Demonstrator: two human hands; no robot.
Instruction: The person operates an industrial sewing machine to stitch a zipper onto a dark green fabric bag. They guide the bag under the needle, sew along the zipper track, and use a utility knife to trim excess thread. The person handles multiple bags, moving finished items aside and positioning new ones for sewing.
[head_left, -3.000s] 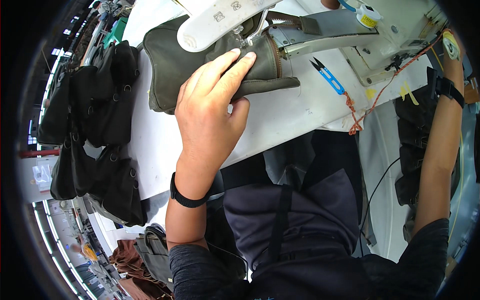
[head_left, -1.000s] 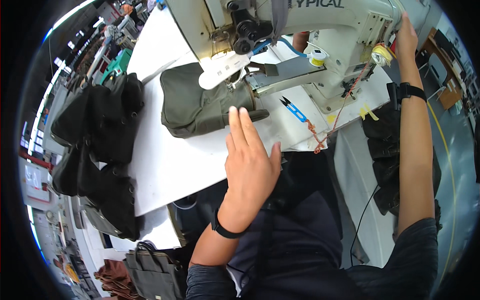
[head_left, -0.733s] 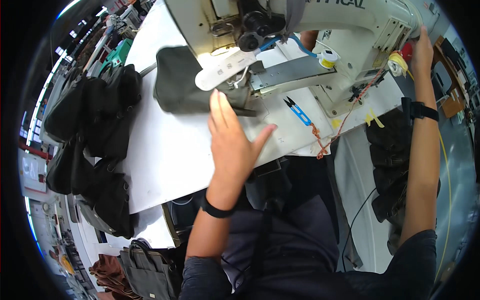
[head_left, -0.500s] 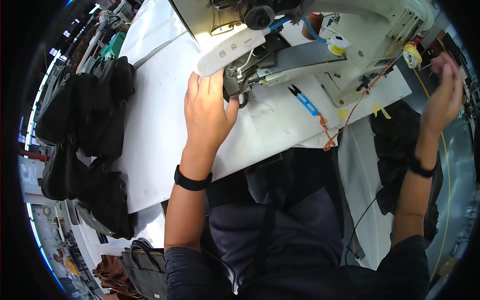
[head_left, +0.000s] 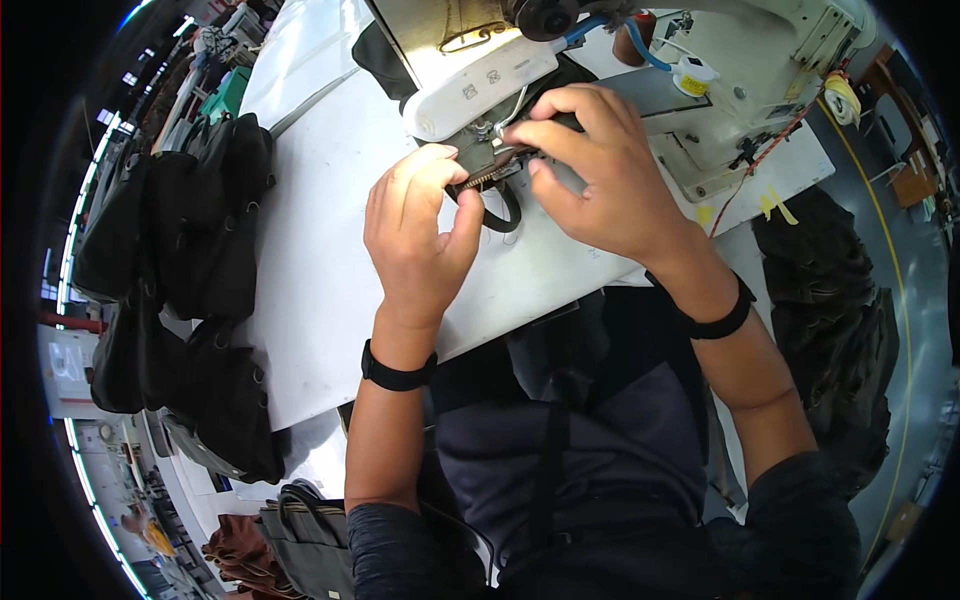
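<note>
Under the head of a sewing machine [head_left: 640, 95] lies a dark bag [head_left: 575, 75] with a metal zipper along its edge and a black handle loop [head_left: 512, 212] hanging toward me. My left hand [head_left: 415, 225] grips the bag's near edge at the left end of the zipper, thumb below and fingers above. From the right, my right hand [head_left: 610, 175] reaches in, its curled index finger and thumb closed around the edge beside the presser foot. The white lamp housing [head_left: 480, 90] hides part of the stitching area.
Black bags [head_left: 190, 230] are piled along the left side of the white table [head_left: 320, 250]. A brown thread cone [head_left: 632, 40] and a small white bottle [head_left: 693, 75] stand by the machine. Dark fabric pieces [head_left: 825, 310] hang at the right. A grey bag [head_left: 310, 540] sits lower left.
My right hand has come in from the far right to the bag at the presser foot. The handle loop shows more fully. The blue thread snips are no longer visible.
</note>
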